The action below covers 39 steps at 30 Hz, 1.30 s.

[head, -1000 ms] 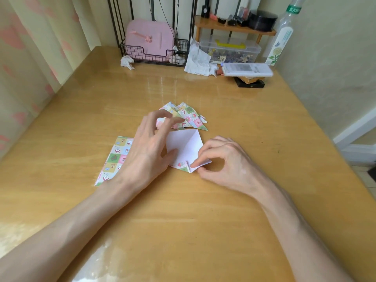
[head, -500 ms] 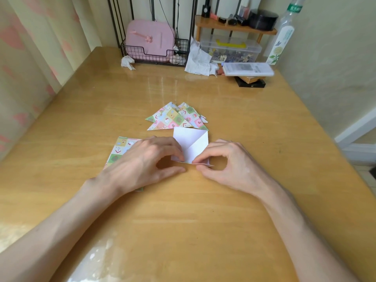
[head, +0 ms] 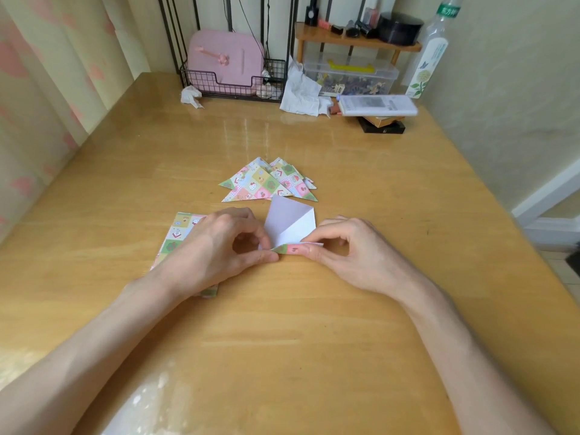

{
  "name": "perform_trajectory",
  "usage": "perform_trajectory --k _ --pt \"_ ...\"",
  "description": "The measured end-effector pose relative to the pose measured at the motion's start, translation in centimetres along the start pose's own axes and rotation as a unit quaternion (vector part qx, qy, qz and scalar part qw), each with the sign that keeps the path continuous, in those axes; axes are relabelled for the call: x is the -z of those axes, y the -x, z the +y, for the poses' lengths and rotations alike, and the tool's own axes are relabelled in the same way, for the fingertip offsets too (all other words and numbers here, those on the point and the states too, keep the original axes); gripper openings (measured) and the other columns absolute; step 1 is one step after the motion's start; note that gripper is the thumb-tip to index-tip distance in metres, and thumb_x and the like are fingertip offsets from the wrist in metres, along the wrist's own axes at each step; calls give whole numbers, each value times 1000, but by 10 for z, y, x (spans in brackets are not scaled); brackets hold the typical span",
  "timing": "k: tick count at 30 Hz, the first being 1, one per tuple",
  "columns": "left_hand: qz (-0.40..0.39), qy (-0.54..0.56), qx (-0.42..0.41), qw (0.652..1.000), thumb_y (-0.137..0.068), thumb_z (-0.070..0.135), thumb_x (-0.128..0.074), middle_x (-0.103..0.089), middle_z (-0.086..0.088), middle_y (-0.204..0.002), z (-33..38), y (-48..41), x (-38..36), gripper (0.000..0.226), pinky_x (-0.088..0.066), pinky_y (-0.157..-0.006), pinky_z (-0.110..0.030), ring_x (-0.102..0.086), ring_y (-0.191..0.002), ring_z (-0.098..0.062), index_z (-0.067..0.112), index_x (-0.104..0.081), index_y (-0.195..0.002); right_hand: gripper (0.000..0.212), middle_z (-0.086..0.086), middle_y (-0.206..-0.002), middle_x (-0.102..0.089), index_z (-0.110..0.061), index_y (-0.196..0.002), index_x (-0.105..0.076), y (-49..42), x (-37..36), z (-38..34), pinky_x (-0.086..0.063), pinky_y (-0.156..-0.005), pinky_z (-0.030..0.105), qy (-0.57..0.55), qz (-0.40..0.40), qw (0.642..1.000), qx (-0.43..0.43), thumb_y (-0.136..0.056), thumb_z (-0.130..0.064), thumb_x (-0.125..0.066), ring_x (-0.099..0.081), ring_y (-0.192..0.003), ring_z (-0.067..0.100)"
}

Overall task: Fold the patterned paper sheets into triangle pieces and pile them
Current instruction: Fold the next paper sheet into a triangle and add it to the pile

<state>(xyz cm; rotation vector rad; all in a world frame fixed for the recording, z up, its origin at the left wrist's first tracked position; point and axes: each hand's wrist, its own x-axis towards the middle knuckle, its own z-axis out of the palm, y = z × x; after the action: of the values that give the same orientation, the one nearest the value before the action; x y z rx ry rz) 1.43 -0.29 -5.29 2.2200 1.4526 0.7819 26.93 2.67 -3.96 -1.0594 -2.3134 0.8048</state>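
The left hand (head: 216, 246) has come down from the pile of triangles (head: 266, 183) just above frame centre to join the right hand (head: 354, 249), both now pinching with curled fingers the near edge of the sheet (head: 292, 224) at centre, so this fold looks only begun.

There is 1 view, from a wide-angle camera worn on the person's head. It faces forward and down over the wooden table (head: 282, 340), along both forearms. The left hand (head: 216, 246) and the right hand (head: 354, 249), which pinch a half-folded paper sheet (head: 288, 224), are close to the lens, just above the middle of the frame. The far table edge with the wire basket (head: 232, 86) and the wooden shelf (head: 354, 42) is at the top, the curtain (head: 37, 120) at the left.
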Motion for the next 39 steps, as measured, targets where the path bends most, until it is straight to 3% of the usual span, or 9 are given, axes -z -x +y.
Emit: perform_trajectory --k 5,8,11,15,19,22,25,31,39 --pt "-5 -4 3 1000 -89 49 -70 -61 14 -81 -2 1 -1 16 -38 -66 -12 -57 -75 -4 34 -69 -83 19 -14 -74 -68 -25 -93 -78 -4 -10 2 -34 -59 12 -13 41 998 -49 -97 -40 -67 -49 -64 3" --pt "0 -24 6 1000 -93 52 -61 -59 13 -81 -3 1 -3 23 -39 -69 -18 -56 -77 -6 32 -69 -86 11 -9 -70 -67 -28 -96 -77 -6 -14 1 -35 -57 12 -30 71 994 -79 -95 -37 -71 -51 -58 2" --pt "-2 -55 8 998 -97 52 -56 -58 12 -82 -1 0 -5 27 -45 -78 -34 -53 -83 -11 29 -68 -88 11 1 -71 -64 -30 -100 -75 -9 -19 2 -44 -63 25 -37 102 989 -105 -92 -38 -74 -55 -65 13" --pt "1 -94 28 995 -101 52 -45 -54 8 -81 1 -1 -8 41 -45 -82 -42 -53 -85 -19 20 -67 -87 10 -4 -64 -50 -33 -98 -73 -12 -23 1 -46 -67 30 -21 128 985 -117 -89 -34 -76 -52 -64 16" --pt "48 -125 51 990 -96 49 -52 -45 12 -72 9 -1 -13 36 -39 -76 -37 -47 -77 -18 21 -60 -74 8 7 -68 -51 -37 -94 -73 -13 -23 -1 -46 -66 33 3 120 987 -108 -88 -32 -75 -48 -63 18" --pt "71 -147 58 985 -92 48 -57 -44 11 -67 13 -1 -16 35 -36 -72 -35 -50 -73 -21 27 -50 -65 6 4 -64 -47 -39 -92 -76 -12 -23 -2 -41 -60 27 19 123 986 -113 -89 -34 -74 -46 -61 16" --pt "80 -166 69 980 -90 52 -60 -50 9 -67 10 -3 -16 37 -40 -74 -36 -57 -76 -23 27 -55 -63 7 -4 -61 -45 -38 -91 -78 -12 -25 -2 -38 -57 22 37 125 984 -119 -89 -34 -73 -46 -60 12" --pt "83 -160 96 979 -86 58 -58 -55 9 -68 9 -5 -18 38 -41 -76 -36 -60 -74 -22 26 -61 -64 8 1 -64 -51 -38 -91 -80 -14 -26 -4 -44 -64 32 51 126 983 -122 -89 -35 -73 -48 -63 16" --pt "89 -171 125 973 -85 60 -64 -58 9 -71 10 -5 -19 39 -43 -79 -38 -60 -70 -22 26 -63 -66 8 -5 -60 -44 -37 -91 -80 -15 -26 -6 -41 -62 29 59 126 982 -130 -89 -34 -73 -45 -61 13"
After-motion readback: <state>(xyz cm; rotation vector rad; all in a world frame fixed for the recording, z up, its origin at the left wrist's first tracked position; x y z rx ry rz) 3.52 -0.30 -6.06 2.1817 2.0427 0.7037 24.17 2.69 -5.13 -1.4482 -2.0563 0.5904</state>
